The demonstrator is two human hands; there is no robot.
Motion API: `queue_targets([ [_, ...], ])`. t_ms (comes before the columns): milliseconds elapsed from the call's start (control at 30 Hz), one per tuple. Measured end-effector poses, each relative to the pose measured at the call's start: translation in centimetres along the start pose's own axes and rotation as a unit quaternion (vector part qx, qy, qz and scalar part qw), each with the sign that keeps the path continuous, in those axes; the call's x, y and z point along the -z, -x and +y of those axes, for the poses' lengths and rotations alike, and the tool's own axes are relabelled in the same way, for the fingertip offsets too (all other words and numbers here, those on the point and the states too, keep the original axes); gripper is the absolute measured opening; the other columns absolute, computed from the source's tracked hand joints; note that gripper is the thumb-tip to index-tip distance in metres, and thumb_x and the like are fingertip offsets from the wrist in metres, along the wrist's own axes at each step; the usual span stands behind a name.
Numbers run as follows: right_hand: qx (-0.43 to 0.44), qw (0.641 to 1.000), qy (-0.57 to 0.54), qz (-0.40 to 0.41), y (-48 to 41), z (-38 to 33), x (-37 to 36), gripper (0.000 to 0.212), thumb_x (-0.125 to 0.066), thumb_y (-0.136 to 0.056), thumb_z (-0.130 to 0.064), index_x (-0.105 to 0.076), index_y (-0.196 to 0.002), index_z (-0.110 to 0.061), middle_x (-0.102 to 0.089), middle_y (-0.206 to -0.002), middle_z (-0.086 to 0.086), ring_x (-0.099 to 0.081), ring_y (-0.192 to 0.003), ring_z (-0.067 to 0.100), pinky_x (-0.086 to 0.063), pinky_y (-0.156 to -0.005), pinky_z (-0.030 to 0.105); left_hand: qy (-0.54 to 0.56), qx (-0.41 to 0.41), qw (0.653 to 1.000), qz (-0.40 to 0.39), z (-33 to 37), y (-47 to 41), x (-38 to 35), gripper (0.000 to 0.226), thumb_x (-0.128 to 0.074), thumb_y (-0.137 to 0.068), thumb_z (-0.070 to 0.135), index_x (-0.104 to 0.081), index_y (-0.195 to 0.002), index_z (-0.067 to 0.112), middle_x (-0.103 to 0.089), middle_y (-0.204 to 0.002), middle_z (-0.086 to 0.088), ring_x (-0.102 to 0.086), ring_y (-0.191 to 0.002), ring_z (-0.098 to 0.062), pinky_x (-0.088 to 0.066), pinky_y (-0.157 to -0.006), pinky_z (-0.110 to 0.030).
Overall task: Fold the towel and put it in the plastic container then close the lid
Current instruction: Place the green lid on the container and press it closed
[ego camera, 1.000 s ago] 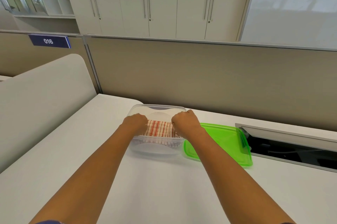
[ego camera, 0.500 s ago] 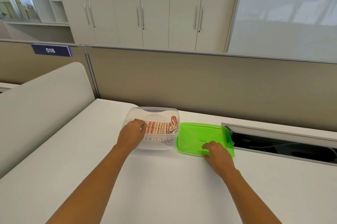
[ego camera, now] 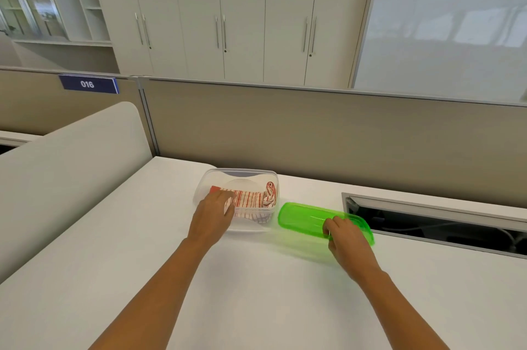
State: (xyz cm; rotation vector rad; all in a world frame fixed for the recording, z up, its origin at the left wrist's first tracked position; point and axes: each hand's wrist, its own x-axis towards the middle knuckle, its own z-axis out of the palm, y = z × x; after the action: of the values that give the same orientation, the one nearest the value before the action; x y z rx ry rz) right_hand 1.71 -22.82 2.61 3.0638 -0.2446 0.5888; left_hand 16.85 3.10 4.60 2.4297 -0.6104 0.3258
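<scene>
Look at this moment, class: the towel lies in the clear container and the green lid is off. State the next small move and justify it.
Probably carry the green lid leftward over the container and lower it. The striped towel is already inside, the right hand grips the lid's near edge, tilted up off the desk, and the left hand rests on the container's near-left corner.

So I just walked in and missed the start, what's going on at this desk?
A person is packing a striped towel into a clear plastic container. The left hand rests on the container's near edge, while the right hand grips the green lid, tilted up beside the container. The container is not yet closed.
</scene>
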Motion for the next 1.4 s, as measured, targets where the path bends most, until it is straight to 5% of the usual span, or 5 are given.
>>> queue_targets([
  [400,-0.092,0.951,-0.288,0.061,-4.0,-2.5,15.2,0.024,-0.07,-0.078,-0.041,-0.067,-0.101,-0.034,-0.062,-0.09,-0.014,-0.058,-0.087,0.011,-0.051,-0.075,0.034,0.309,0.017,0.951,-0.009,7.3,0.9,4.1,0.028,-0.052,-0.092,0.035,-0.063,-0.11,0.016,-0.065,-0.095,0.007,-0.06,-0.087,0.0,-0.044,-0.071,-0.005],
  [800,-0.113,0.914,-0.357,0.157,-6.2,-4.0,14.8,0.036,-0.071,-0.08,-0.029,-0.063,-0.114,-0.023,-0.061,-0.114,-0.004,-0.056,-0.098,0.012,-0.047,-0.089,0.032,0.507,0.067,0.86,-0.001,7.1,1.1,6.5,0.012,-0.054,-0.092,0.019,-0.057,-0.097,0.008,-0.067,-0.081,-0.003,-0.068,-0.061,-0.015,-0.057,-0.06,-0.029],
  [1133,-0.265,0.765,-0.586,0.039,-4.9,-5.6,8.2,0.057,-0.066,-0.085,-0.024,-0.043,-0.136,-0.018,-0.058,-0.128,0.006,-0.059,-0.102,0.021,-0.052,-0.084,0.037,0.588,0.207,0.78,0.06,3.8,-0.2,6.3,0.025,-0.049,-0.095,0.021,-0.055,-0.114,0.007,-0.066,-0.091,-0.006,-0.071,-0.056,-0.013,-0.055,-0.049,-0.022],
  [1300,-0.266,0.771,-0.579,0.015,-5.9,-7.0,6.4,0.046,-0.065,-0.085,-0.016,-0.053,-0.129,-0.013,-0.061,-0.126,0.008,-0.061,-0.096,0.02,-0.052,-0.092,0.041,0.55,0.236,0.797,0.083,2.4,-1.3,6.1,0.029,-0.047,-0.096,0.016,-0.053,-0.125,0.012,-0.062,-0.102,-0.006,-0.069,-0.067,-0.017,-0.053,-0.049,-0.017],
  [1400,-0.274,0.784,-0.557,0.0,-6.8,-7.6,5.4,0.042,-0.066,-0.083,-0.016,-0.058,-0.125,-0.012,-0.063,-0.125,0.006,-0.061,-0.108,0.023,-0.047,-0.1,0.043,0.449,0.243,0.855,0.09,0.9,-2.7,5.5,0.036,-0.044,-0.096,0.016,-0.053,-0.131,0.015,-0.061,-0.118,-0.006,-0.06,-0.102,-0.024,-0.05,-0.078,-0.026],
])
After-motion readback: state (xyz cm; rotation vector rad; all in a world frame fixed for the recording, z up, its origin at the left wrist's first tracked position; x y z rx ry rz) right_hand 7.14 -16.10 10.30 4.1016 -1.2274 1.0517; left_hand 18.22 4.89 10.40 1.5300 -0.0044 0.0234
